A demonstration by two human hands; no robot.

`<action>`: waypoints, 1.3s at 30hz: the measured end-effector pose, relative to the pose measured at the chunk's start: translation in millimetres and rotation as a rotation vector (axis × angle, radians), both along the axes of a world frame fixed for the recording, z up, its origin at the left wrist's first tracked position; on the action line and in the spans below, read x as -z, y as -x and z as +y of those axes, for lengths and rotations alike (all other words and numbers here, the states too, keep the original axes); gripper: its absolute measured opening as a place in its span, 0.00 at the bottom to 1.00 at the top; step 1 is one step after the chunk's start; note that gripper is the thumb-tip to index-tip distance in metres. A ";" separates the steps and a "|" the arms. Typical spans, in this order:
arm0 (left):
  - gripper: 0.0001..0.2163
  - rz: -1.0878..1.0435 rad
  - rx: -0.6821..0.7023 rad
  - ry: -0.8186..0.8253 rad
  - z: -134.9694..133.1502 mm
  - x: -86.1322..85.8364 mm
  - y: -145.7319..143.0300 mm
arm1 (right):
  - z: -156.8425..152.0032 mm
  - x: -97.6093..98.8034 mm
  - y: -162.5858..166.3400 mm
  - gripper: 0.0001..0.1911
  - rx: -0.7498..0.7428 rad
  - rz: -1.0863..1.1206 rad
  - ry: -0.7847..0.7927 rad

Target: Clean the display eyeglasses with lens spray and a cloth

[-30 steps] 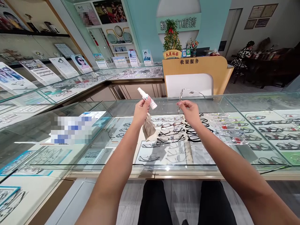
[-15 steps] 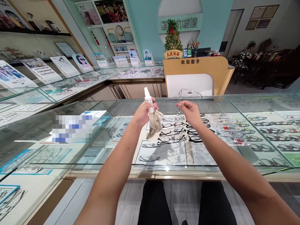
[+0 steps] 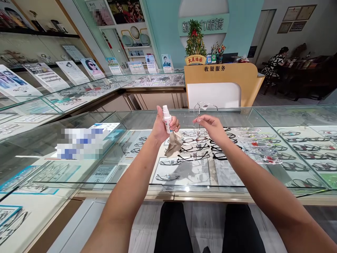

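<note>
A small white spray bottle stands nearly upright in my left hand, which is closed around it with the thumb raised beside the nozzle. From the same hand hangs a crumpled beige cloth. My right hand pinches a pair of thin-rimmed eyeglasses by the lower lens. The glasses are turned on their side, and one temple reaches right above the hand. Bottle and glasses are apart. Both hands are over a glass display case.
Rows of spectacle frames lie inside the case. At the left is a white paper item, partly blurred. Beyond stand a wooden cashier counter with a plant and, far right, a seated person.
My left thumb has lifted up off the bottle, and the cloth hangs more bunched. My right hand has brought the glasses slightly left, closer to the bottle.
</note>
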State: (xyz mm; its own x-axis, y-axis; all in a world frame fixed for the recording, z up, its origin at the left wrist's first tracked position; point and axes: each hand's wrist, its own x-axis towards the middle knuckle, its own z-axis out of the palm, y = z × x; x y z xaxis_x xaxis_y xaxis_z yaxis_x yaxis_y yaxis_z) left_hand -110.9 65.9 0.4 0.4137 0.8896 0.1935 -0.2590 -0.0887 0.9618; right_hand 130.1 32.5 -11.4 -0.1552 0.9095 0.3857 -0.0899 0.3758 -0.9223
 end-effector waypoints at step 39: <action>0.38 0.315 -0.528 -0.400 -25.7 12.8 -27.1 | -18.4 6.2 16.3 0.15 -0.336 0.036 0.154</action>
State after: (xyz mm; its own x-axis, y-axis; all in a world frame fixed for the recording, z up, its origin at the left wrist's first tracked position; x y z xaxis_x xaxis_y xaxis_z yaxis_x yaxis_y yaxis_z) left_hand -83.8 40.2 -12.4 0.0391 0.8723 0.4875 0.1986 -0.4849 0.8517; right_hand 113.8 14.1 -17.6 -0.4437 0.8581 0.2587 -0.2181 0.1766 -0.9598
